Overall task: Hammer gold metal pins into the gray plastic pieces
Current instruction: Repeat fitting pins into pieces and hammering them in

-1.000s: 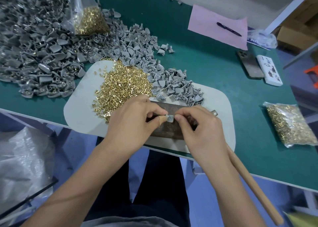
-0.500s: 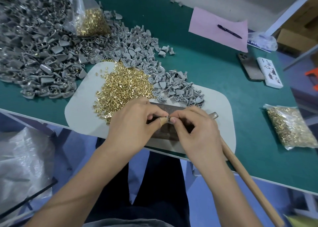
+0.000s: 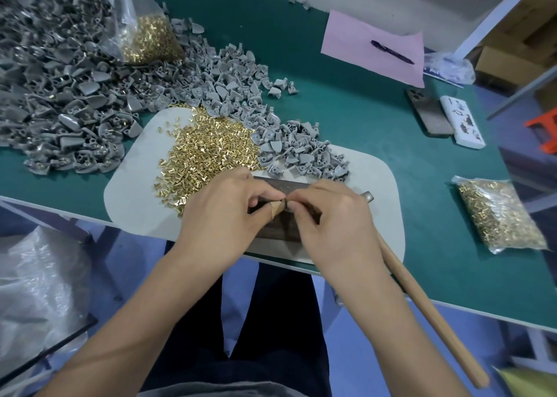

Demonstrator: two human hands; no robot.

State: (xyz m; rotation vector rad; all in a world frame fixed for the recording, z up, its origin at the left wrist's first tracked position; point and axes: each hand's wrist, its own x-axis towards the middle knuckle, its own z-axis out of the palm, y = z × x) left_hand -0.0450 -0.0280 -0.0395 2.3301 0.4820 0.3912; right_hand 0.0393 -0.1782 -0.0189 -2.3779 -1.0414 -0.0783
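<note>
Over a dark metal block (image 3: pixel 283 231) on the white mat (image 3: pixel 135 203), my left hand (image 3: pixel 223 216) and my right hand (image 3: pixel 334 219) meet fingertip to fingertip. Between them they pinch a small gray plastic piece (image 3: pixel 283 203), mostly hidden by the fingers; my left thumb is taped. A heap of gold pins (image 3: pixel 205 149) lies on the mat just beyond my left hand. Loose gray pieces (image 3: pixel 298 152) lie beyond the block. The hammer's wooden handle (image 3: pixel 428 312) runs under my right wrist, its metal head end (image 3: pixel 367 197) showing past the hand.
A large pile of gray pieces (image 3: pixel 60 89) covers the table's left, with an open bag of pins (image 3: pixel 147 38) on it. A sealed pin bag (image 3: pixel 497 213) lies right. Pink paper with a pen (image 3: pixel 391 51), a phone (image 3: pixel 428 113) and a white box (image 3: pixel 461 125) sit far right.
My right fingers have closed in toward my left thumb, so the gray piece that showed between the hands is now almost covered. Both hands stay over the block.
</note>
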